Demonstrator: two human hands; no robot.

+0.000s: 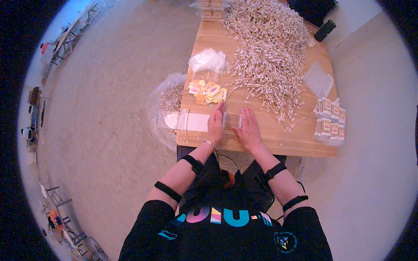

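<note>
A short row of cotton swabs (232, 121) lies side by side near the table's front edge, between my two hands. On the row's left, my left hand (215, 125) stands on edge with its fingers stretched out, touching or nearly touching the end swabs. My right hand (249, 129) flanks the other side, fingers straight and its thumb reaching toward the row's near ends. A white strip (198, 122) extends left from my left hand, with a few single swabs lying by it. Just beyond that hand is a small pile of yellow-and-white printed cards (211, 91).
A big heap of loose cotton swabs (270, 48) covers the table's far middle. Clear plastic bags (208, 61) lie at the left, another bag (318, 80) at the right. Filled swab packs (330, 119) sit by the right edge. A large plastic bag of swabs (171, 98) stands left of the table.
</note>
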